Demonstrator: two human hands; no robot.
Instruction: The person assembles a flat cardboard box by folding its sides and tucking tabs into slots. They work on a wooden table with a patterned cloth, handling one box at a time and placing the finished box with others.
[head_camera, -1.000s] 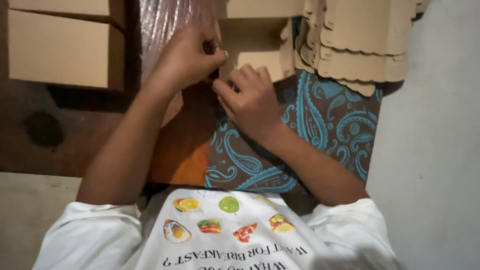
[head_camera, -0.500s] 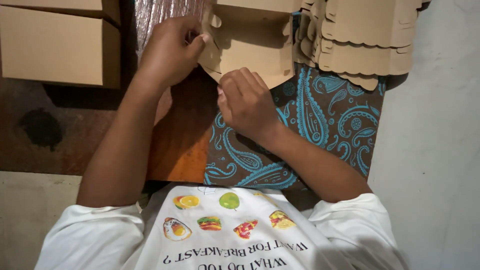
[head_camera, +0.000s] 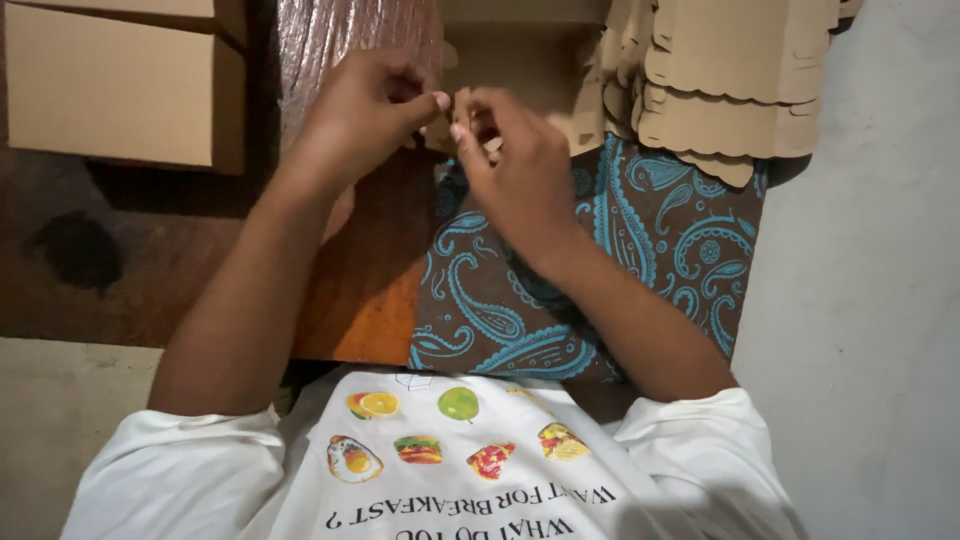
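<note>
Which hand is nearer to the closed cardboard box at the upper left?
Left. The left hand is just right of the closed cardboard box, apart from it. The right hand is farther right, over the paisley cloth.

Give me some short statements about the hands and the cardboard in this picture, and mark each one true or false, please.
1. Both hands, the left hand and the right hand, meet at the cardboard piece. True.
2. The stack of flat cardboard cut-outs lies on the person's left. False: it lies to the right, above the paisley cloth.
3. A closed cardboard box sits at the upper left. True.
4. The cloth is plain red. False: it is brown with a blue pattern.
5. The right hand rests flat on the wooden board. False: it is raised at the cardboard.
</note>
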